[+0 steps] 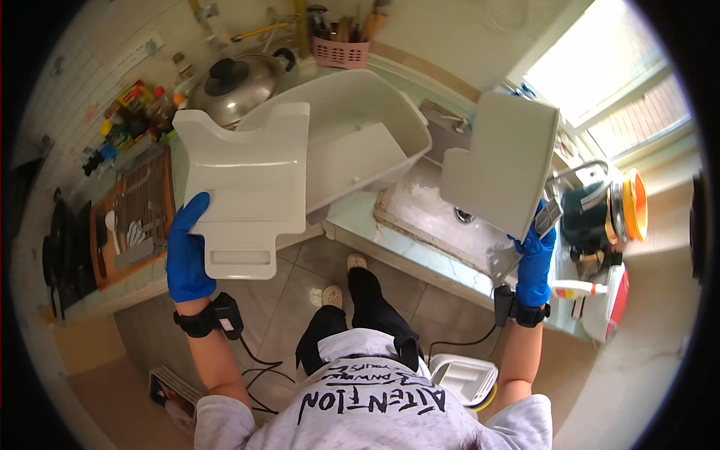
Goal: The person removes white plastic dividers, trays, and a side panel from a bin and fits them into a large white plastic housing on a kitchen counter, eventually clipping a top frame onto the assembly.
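My left hand [187, 255], in a blue glove, grips the side edge of a white plastic panel [251, 180] with a curved cut-out and a slotted handle. The panel is raised over the counter's front edge. In my right hand [534, 262], also gloved in blue, is a second white plastic panel [517, 150] with a notched side, held upright above the sink [420, 210]. Its lower edge meets my fingers, which are partly hidden. Between the two panels rests a large translucent plastic bin [367, 97], with another flat white piece [367, 157] inside it.
At the back left stand a lidded pot [232, 86] and several seasoning bottles [142, 112]. A pink utensil basket [341, 54] is behind the bin. Right of the sink are a faucet [574, 169] and orange basins [636, 206]. A white container [463, 379] sits low beside me.
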`<state>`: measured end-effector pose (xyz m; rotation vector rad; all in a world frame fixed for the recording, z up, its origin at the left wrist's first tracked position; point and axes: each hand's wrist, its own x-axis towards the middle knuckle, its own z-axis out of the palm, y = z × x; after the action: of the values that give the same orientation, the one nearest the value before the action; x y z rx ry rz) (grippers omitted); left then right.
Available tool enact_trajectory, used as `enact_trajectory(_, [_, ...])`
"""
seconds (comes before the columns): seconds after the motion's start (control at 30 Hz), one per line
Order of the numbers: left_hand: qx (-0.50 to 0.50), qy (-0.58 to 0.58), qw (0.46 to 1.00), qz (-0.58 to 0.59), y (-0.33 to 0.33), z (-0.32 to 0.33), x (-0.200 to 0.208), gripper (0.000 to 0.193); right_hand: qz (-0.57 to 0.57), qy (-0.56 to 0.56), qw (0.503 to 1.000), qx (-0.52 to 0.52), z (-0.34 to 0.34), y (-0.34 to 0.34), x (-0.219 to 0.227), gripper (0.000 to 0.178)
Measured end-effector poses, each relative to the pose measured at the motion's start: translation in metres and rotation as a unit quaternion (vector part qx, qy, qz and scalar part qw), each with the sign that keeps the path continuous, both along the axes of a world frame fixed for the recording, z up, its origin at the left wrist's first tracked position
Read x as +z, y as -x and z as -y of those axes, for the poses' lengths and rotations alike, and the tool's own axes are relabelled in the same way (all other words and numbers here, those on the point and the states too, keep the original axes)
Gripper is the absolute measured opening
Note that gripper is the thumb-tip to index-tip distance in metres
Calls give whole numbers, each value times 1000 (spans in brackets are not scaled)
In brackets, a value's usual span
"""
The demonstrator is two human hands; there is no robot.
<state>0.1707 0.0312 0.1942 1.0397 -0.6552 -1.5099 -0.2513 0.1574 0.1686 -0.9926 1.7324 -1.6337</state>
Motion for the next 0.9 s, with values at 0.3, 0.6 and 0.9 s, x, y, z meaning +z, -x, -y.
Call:
enact_trajectory(0.3, [105,64,991,59,-14,2,-7,33,-486,93,852,169,190,-30,34,40])
enact_trajectory(0.6, [207,-55,976,-38,-28,14,-11,39,-522,49,824,214,258,-12,-6,38])
enact_trajectory(0.9, [177,-65,981,55,-19,62,-13,40,-541,-100,803,228,237,-17,-55,38])
